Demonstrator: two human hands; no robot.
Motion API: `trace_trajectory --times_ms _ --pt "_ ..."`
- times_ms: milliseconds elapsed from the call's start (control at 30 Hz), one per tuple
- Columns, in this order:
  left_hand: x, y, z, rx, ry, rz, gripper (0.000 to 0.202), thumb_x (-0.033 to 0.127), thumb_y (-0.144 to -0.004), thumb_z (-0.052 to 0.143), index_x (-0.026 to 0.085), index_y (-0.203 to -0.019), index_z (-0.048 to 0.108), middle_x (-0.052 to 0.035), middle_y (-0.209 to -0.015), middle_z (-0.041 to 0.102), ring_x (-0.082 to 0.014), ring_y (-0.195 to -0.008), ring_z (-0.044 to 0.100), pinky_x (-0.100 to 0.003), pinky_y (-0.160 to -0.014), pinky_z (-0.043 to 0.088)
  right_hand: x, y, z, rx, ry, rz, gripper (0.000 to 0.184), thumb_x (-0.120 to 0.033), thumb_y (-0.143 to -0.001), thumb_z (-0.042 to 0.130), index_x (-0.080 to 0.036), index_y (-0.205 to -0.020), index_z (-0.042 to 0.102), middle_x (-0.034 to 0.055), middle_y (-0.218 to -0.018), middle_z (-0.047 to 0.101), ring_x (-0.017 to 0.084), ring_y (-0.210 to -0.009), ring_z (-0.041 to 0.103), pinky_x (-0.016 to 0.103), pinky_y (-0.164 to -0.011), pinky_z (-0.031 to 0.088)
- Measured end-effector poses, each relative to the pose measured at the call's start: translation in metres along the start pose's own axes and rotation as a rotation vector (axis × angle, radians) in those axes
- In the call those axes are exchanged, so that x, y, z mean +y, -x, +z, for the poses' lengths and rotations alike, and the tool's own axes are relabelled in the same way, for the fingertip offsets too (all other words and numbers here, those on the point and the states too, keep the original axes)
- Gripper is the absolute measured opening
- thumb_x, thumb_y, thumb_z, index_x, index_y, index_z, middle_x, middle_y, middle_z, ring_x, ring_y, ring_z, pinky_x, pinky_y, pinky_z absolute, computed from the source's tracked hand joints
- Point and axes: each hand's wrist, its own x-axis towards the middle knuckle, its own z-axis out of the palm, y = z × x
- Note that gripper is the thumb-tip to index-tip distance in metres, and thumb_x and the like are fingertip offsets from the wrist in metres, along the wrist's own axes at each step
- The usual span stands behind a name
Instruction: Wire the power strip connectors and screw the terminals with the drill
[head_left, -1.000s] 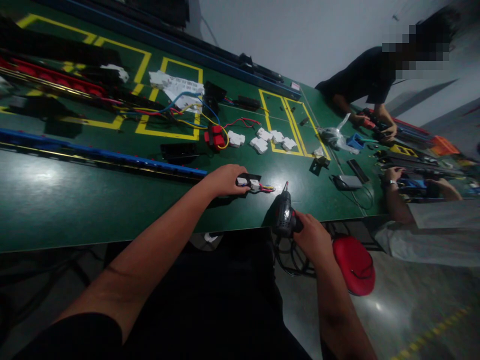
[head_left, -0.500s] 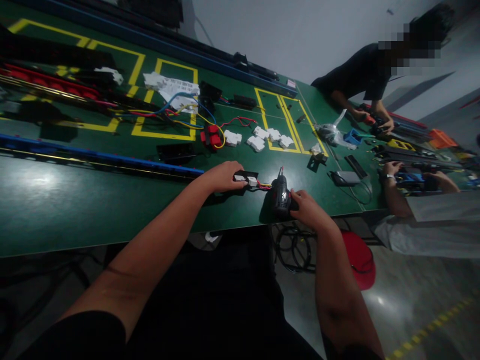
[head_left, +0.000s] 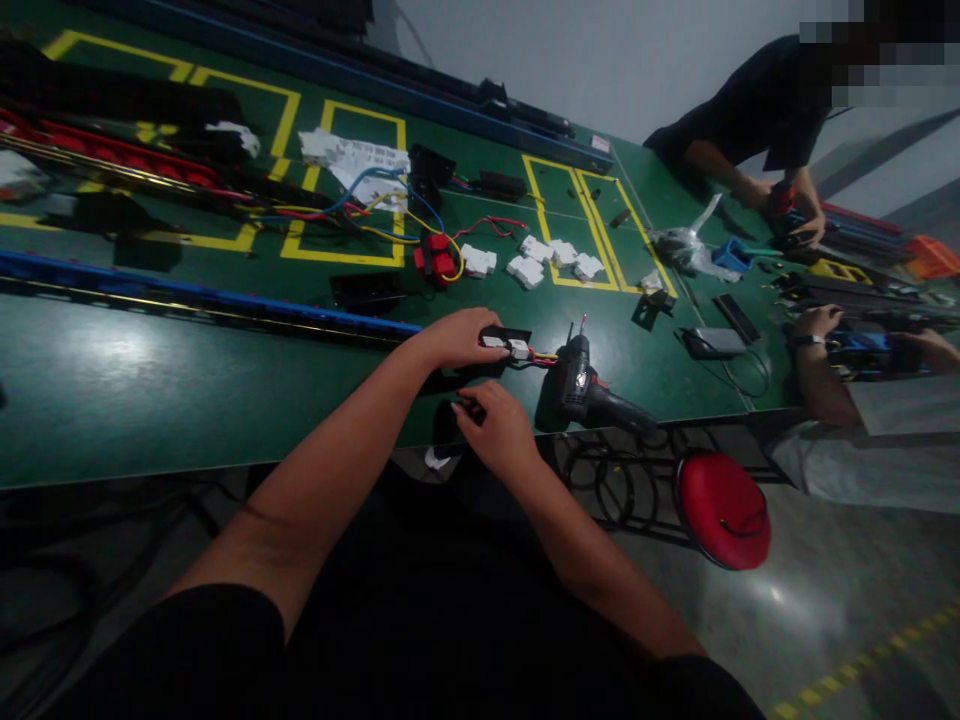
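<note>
My left hand (head_left: 463,338) is closed around a black piece with white wire connectors (head_left: 517,349) at its end. Red and yellow wires (head_left: 544,358) run from the connectors toward a black cordless drill (head_left: 576,375), which lies on the green table with its bit pointing away from me. My right hand (head_left: 499,425) is at the table's near edge, just below the left, with its fingers curled together; a dark shape shows by the fingertips, too unclear to name. Left of my hands runs a long blue rail (head_left: 210,302).
Beyond my hands lie several white connectors (head_left: 529,270), a red block (head_left: 435,258) with wires, and crumpled paper (head_left: 360,165). A plastic bag (head_left: 686,245) and a grey box with a cable (head_left: 712,343) lie to the right. Two co-workers work there. A red stool (head_left: 724,510) stands below.
My right hand has let go of the drill and moved left to the table edge beneath my left hand. The drill stays on the table. The left hand keeps its hold.
</note>
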Motion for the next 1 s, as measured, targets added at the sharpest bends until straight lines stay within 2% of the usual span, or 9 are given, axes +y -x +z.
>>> trace_trajectory --times_ms 100,233,300,367,467,567,733,1000 --pt "-0.001 0.001 0.0 0.012 0.019 0.004 0.044 0.054 -0.088 0.069 0.021 -0.117 0.07 -0.0113 -0.118 0.072 -0.0304 -0.111 0.066 -0.041 -0.096 0.051 -0.003 -0.02 0.022 -0.017 0.171 0.094 0.017 -0.026 -0.094 0.072 -0.022 -0.11 0.074 0.0087 -0.112 0.072 0.024 -0.099 0.067 0.037 -0.087 0.055" --pt "-0.002 0.0 0.0 0.007 0.019 0.001 0.044 0.055 -0.088 0.069 0.021 -0.115 0.071 -0.0111 -0.116 0.073 -0.0301 -0.109 0.068 -0.039 -0.094 0.051 -0.001 -0.023 0.026 -0.018 0.246 0.087 0.014 -0.019 -0.094 0.066 -0.025 -0.105 0.072 0.0076 -0.112 0.071 0.024 -0.099 0.067 0.037 -0.087 0.054" --pt "-0.002 -0.001 0.0 0.003 0.011 -0.009 0.046 0.057 -0.089 0.068 0.02 -0.116 0.071 -0.0117 -0.117 0.073 -0.0304 -0.11 0.068 -0.039 -0.094 0.051 0.004 -0.02 0.023 -0.024 0.159 0.023 0.013 -0.019 -0.096 0.063 -0.024 -0.103 0.073 0.0073 -0.112 0.072 0.023 -0.103 0.068 0.036 -0.091 0.055" --pt "-0.002 -0.002 0.0 -0.003 0.005 -0.025 0.046 0.058 -0.092 0.065 0.02 -0.116 0.071 -0.0123 -0.119 0.073 -0.0305 -0.112 0.068 -0.039 -0.096 0.051 0.013 -0.017 0.016 0.016 -0.023 0.014 0.012 -0.027 -0.1 0.063 -0.024 -0.103 0.074 0.0063 -0.108 0.075 0.022 -0.103 0.07 0.036 -0.093 0.057" --pt "-0.002 -0.003 0.0 -0.019 0.002 -0.047 0.045 0.058 -0.095 0.061 0.021 -0.118 0.071 -0.0126 -0.123 0.073 -0.0301 -0.115 0.067 -0.039 -0.099 0.051 0.032 -0.014 0.003 0.182 -0.401 0.239 0.023 -0.044 -0.097 0.071 -0.023 -0.103 0.077 0.0043 -0.096 0.077 0.021 -0.089 0.073 0.036 -0.082 0.062" --pt "-0.001 -0.003 -0.001 -0.016 0.006 -0.04 0.046 0.057 -0.093 0.062 0.021 -0.12 0.071 -0.0135 -0.123 0.073 -0.0307 -0.116 0.067 -0.041 -0.101 0.051 0.048 -0.012 -0.005 0.305 -0.656 0.432 0.034 -0.05 -0.087 0.079 -0.021 -0.104 0.077 0.0035 -0.091 0.077 0.021 -0.083 0.075 0.035 -0.073 0.065" --pt "0.001 -0.001 -0.002 -0.002 0.031 -0.015 0.044 0.055 -0.091 0.067 0.021 -0.119 0.073 -0.0136 -0.122 0.073 -0.0304 -0.115 0.066 -0.042 -0.102 0.05 0.059 -0.014 -0.003 0.378 -0.685 0.446 0.041 -0.054 -0.084 0.08 -0.02 -0.106 0.077 0.0044 -0.096 0.08 0.02 -0.088 0.077 0.038 -0.088 0.067" --pt "0.004 0.0 -0.003 0.0 0.035 -0.016 0.045 0.053 -0.089 0.067 0.02 -0.119 0.074 -0.0146 -0.123 0.074 -0.0315 -0.115 0.067 -0.042 -0.099 0.052 0.067 -0.024 0.002 0.409 -0.54 0.428 0.042 -0.057 -0.088 0.074 -0.02 -0.107 0.076 0.0052 -0.096 0.08 0.021 -0.085 0.075 0.034 -0.077 0.064"
